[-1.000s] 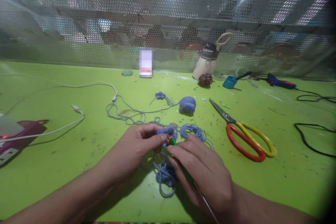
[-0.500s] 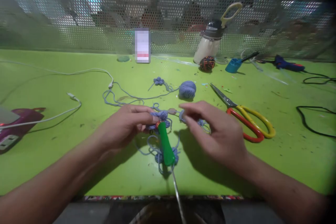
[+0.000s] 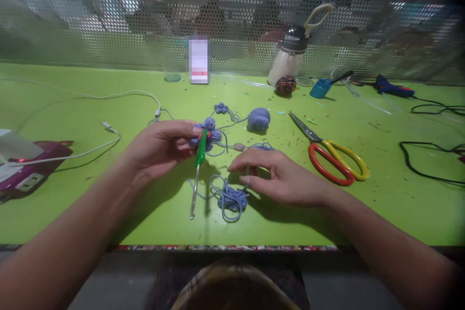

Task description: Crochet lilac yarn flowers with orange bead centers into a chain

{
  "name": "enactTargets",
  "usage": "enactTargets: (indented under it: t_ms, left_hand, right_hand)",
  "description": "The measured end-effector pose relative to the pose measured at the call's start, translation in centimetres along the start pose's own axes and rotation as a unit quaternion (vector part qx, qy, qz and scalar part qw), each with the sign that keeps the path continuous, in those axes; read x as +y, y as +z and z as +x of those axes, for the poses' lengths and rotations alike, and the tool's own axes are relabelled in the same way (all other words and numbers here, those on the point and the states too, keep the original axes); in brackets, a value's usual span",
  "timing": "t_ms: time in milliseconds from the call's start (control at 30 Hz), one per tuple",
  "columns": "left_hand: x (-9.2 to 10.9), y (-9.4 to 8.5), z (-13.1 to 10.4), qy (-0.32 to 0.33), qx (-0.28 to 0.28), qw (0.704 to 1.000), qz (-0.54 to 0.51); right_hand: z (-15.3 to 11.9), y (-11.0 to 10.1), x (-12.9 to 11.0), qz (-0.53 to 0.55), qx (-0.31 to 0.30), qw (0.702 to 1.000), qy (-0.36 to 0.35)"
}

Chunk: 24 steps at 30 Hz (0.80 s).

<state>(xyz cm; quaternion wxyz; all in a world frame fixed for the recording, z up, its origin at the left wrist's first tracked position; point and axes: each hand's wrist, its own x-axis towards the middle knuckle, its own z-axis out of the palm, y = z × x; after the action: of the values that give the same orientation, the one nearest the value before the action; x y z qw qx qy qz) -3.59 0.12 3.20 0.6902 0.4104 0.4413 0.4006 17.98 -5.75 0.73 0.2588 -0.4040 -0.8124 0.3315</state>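
My left hand (image 3: 160, 147) grips a purple crocheted flower (image 3: 215, 136) with an orange-red centre, thumb on top. A crochet hook with a green handle (image 3: 201, 152) is held at the flower, its metal end tilted down toward me. My right hand (image 3: 271, 174) hovers to the right, fingers curled, thumb and forefinger a little apart. Just below its fingertips lies another purple crocheted piece (image 3: 234, 199) with loose loops of yarn. Behind the right hand, more purple yarn (image 3: 263, 146) is partly hidden.
Farther back sit a small crocheted flower (image 3: 221, 107) and a purple yarn ball (image 3: 258, 119). Open-bladed scissors (image 3: 329, 155) lie right. A phone (image 3: 199, 59), bottle (image 3: 286, 60), dark multicoloured yarn ball (image 3: 286, 85) and glue gun (image 3: 394, 87) stand behind. A power strip (image 3: 34, 174) is left.
My left hand has raised the flower and turned it face-on; the hook's handle has swung left and upward. My right hand has moved down and left toward the lower crocheted piece.
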Motion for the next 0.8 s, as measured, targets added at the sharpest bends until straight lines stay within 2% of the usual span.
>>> enactTargets:
  t_ms: [167,267,333,533,667,800]
  left_hand:
    - [0.2,-0.3,0.0,-0.001,-0.005,0.999,-0.035]
    - [0.5,-0.3,-0.1,0.016,0.005,0.997,-0.071]
    - [0.7,-0.3,-0.2,0.025,0.006,0.996,-0.088]
    - [0.5,-0.3,-0.1,0.029,-0.008,0.995,-0.094]
    - [0.0,-0.2,0.0,0.029,-0.035,0.995,-0.089]
    - [-0.4,-0.2,0.2,0.031,-0.045,0.996,-0.075]
  right_hand:
    - [0.4,-0.8,-0.4,-0.032,-0.007,0.999,-0.008]
    - [0.6,-0.9,-1.1,-0.074,-0.044,0.996,-0.019]
    - [0.5,-0.5,-1.9,-0.110,-0.054,0.992,-0.037]
    - [-1.1,2.4,-3.4,-0.286,0.008,0.958,-0.033]
    - [-1.6,3.2,-1.9,-0.246,0.048,0.967,-0.046]
    - [-1.5,2.8,-0.5,-0.161,0.074,0.981,-0.084]
